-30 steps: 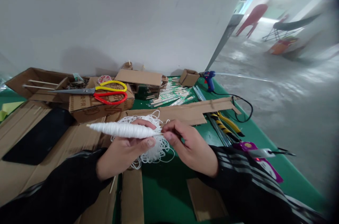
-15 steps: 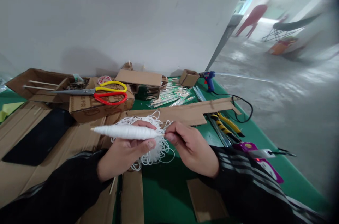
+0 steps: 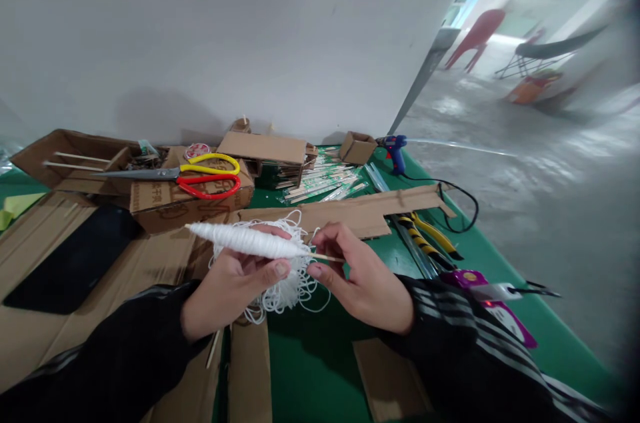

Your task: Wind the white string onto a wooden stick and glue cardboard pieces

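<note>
A thin wooden stick (image 3: 326, 257) is thickly wound with white string, making a spindle (image 3: 250, 241) that tapers at both ends. My left hand (image 3: 235, 283) is closed around the middle of the winding, thumb in front and fingers behind. At the bare right end of the stick, my right hand (image 3: 363, 280) is loosely curled about it. Its thumb and forefinger stand apart, and the stick's end lies against the inner fingers. Beneath both hands lies a loose heap of white string (image 3: 287, 293), partly covered by the left hand and the spindle.
Scissors (image 3: 205, 173) lie on a cardboard box (image 3: 165, 203). Packets of sticks (image 3: 325, 183), a glue gun (image 3: 396, 151) and yellow-black pliers (image 3: 423, 236) sit farther back and right. A black tablet-like slab (image 3: 75, 260) rests on cardboard at left. Cardboard pieces (image 3: 390, 376) lie on the green table.
My right fingers have parted from their pinch, baring more of the stick's end. The spindle has shifted slightly right, and its left tip has risen.
</note>
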Available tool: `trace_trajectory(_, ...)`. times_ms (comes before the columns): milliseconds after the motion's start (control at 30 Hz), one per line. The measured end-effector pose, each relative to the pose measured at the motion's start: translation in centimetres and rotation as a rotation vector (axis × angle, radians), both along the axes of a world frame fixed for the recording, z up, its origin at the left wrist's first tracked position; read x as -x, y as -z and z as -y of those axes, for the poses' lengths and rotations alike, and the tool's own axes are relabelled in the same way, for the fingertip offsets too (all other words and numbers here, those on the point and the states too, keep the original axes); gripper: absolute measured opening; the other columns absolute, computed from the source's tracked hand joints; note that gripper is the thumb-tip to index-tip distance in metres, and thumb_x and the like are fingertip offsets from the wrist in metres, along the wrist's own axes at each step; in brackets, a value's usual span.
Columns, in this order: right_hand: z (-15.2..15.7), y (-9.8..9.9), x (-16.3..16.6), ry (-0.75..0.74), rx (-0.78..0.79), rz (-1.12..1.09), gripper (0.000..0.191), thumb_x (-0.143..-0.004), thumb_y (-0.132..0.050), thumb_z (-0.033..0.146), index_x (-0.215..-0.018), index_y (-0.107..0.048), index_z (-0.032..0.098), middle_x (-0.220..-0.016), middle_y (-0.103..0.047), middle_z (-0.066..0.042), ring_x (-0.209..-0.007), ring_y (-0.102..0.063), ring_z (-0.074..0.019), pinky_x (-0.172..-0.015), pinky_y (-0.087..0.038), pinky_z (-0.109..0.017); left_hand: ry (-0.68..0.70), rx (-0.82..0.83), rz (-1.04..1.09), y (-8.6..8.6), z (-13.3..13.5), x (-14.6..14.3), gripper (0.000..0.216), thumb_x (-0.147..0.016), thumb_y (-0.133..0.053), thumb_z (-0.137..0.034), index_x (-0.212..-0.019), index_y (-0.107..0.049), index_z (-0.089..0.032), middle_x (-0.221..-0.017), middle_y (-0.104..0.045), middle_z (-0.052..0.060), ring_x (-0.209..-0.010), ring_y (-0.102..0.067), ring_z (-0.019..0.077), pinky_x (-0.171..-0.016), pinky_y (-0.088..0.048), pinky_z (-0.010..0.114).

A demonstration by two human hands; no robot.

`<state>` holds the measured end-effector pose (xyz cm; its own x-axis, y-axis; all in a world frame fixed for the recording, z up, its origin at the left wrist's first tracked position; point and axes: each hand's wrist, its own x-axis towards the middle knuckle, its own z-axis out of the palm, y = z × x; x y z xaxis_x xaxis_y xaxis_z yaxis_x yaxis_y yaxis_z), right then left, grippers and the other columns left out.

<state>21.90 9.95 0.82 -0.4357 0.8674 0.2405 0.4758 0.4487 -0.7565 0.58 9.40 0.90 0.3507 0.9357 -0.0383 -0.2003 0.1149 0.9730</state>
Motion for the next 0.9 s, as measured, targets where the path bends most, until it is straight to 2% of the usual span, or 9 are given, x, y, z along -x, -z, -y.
trace_trajectory(67, -0.07, 0.03, 0.01, -0.011, -0.045, 0.004, 0.012, -0.093, -0.05, 0.03, -0.089, -0.048, 0.019, -0.077, -0.056, -0.002, -0.061, -0.049, -0.0128, -0.056, -0.038, -0.026, 0.001, -0.007, -0.005, -0.01, -0.01, -0.04, 0.026, -0.079, -0.073, -0.022, -0.102, -0.061, -0.02, -0.089, -0.063, 0.0, -0.073, -0.059, 0.0099, -0.068, -0.05, 0.021)
trace_trajectory(167, -0.15, 0.03, -0.01, -0.031, -0.085, 0.06, 0.021, -0.097, -0.039, 0.026, -0.08, -0.049, 0.019, -0.068, -0.054, -0.001, -0.06, -0.048, -0.0133, -0.056, -0.037, -0.026, -0.017, -0.014, -0.019, -0.07, -0.05, -0.1, 0.028, -0.078, -0.073, -0.022, -0.103, -0.061, -0.02, -0.089, -0.063, 0.001, -0.072, -0.06, 0.0104, -0.068, -0.051, 0.022)
trace_trajectory(333, -0.07, 0.26, -0.11, -0.009, -0.051, 0.005, 0.009, -0.094, -0.049, 0.028, -0.095, -0.048, 0.019, -0.077, -0.056, -0.002, -0.062, -0.051, -0.0136, -0.057, -0.04, -0.026, -0.041, -0.022, -0.027, -0.15, -0.2, -0.16, 0.028, -0.077, -0.074, -0.025, -0.101, -0.061, -0.018, -0.089, -0.064, 0.002, -0.069, -0.06, 0.0117, -0.066, -0.052, 0.024)
trace_trajectory(433, -0.05, 0.32, -0.2, -0.001, -0.101, 0.0, 0.004, -0.093, -0.048, 0.023, -0.091, -0.048, 0.019, -0.076, -0.057, -0.002, -0.063, -0.052, -0.0139, -0.058, -0.041, -0.026, -0.034, -0.022, -0.032, -0.14, -0.18, -0.18, 0.029, -0.077, -0.074, -0.025, -0.102, -0.06, -0.019, -0.088, -0.064, 0.001, -0.069, -0.059, 0.0111, -0.066, -0.052, 0.023)
trace_trajectory(600, -0.16, 0.29, -0.22, 0.028, -0.109, 0.086, 0.02, -0.098, -0.038, 0.025, -0.086, -0.053, 0.019, -0.071, -0.06, -0.003, -0.06, -0.054, -0.0143, -0.056, -0.039, -0.027, -0.033, -0.025, -0.024, -0.13, 0.05, -0.17, 0.028, -0.079, -0.072, -0.025, -0.103, -0.06, -0.02, -0.074, -0.062, -0.002, -0.069, -0.059, 0.0108, -0.069, -0.052, 0.022)
trace_trajectory(700, -0.12, 0.38, -0.18, 0.059, -0.089, 0.044, 0.013, -0.094, -0.048, 0.031, -0.097, -0.052, 0.019, -0.079, -0.062, -0.004, -0.061, -0.054, -0.0142, -0.057, -0.041, -0.027, -0.041, -0.022, -0.018, -0.22, 0.06, -0.16, 0.028, -0.079, -0.072, -0.025, -0.103, -0.06, -0.02, -0.073, -0.063, -0.002, -0.068, -0.058, 0.0109, -0.068, -0.052, 0.022)
trace_trajectory(767, -0.1, 0.43, -0.21, 0.056, -0.095, 0.025, 0.012, -0.092, -0.052, 0.029, -0.097, -0.05, 0.019, -0.083, -0.062, -0.005, -0.064, -0.055, -0.0142, -0.058, -0.042, -0.026, -0.033, -0.026, -0.031, -0.31, 0.02, -0.16, 0.029, -0.078, -0.072, -0.025, -0.103, -0.059, -0.019, -0.073, -0.063, -0.001, -0.067, -0.058, 0.0108, -0.066, -0.052, 0.022)
trace_trajectory(833, -0.16, 0.42, -0.33, 0.042, -0.12, 0.04, 0.008, -0.094, -0.047, 0.025, -0.091, -0.051, 0.019, -0.078, -0.061, -0.003, -0.063, -0.055, -0.014, -0.058, -0.041, -0.026, -0.038, -0.024, -0.045, -0.4, -0.02, -0.15, 0.029, -0.079, -0.072, -0.024, -0.104, -0.059, -0.018, -0.074, -0.063, -0.001, -0.067, -0.059, 0.011, -0.066, -0.052, 0.023)
trace_trajectory(900, -0.29, 0.37, -0.5, 0.05, -0.139, 0.068, 0.015, -0.097, -0.041, 0.024, -0.087, -0.052, 0.02, -0.073, -0.061, -0.002, -0.06, -0.054, -0.0139, -0.057, -0.04, -0.026, -0.041, -0.016, -0.048, -0.46, -0.08, -0.12, 0.029, -0.079, -0.072, -0.024, -0.105, -0.058, -0.018, -0.073, -0.064, -0.001, -0.068, -0.059, 0.0115, -0.066, -0.053, 0.023)
